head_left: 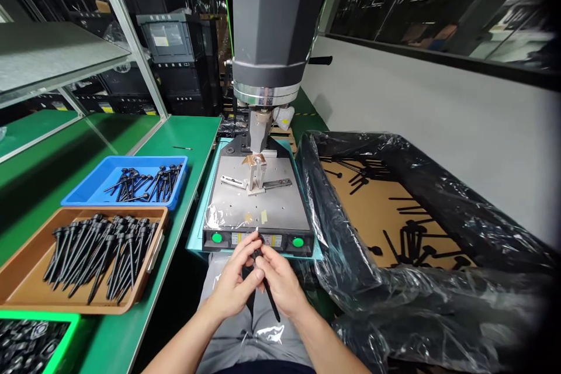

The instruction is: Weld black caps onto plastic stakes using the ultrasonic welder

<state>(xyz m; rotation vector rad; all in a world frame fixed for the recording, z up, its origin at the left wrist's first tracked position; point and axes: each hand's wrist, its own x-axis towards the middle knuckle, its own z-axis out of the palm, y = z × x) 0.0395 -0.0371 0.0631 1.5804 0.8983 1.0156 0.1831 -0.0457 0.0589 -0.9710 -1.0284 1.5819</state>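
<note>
Both hands meet over my lap, just in front of the press machine's base (258, 210). My left hand (234, 283) and my right hand (278, 283) pinch together on a slim black plastic rod (272, 304), whose lower end points down past my right palm. The fingers of both hands are closed around its top. A small metal fixture (256, 172) stands on the base plate under the machine's grey head (272, 23). Two green buttons, one on the left (216, 238) and one on the right (298, 242), sit on the front panel.
On the green bench to my left lie a brown tray (26, 280) full of black rods, a blue tray (96, 178) with several more, and a green bin (61, 345) of black parts. A plastic-lined cardboard box (377, 204) with scattered rods stands on my right.
</note>
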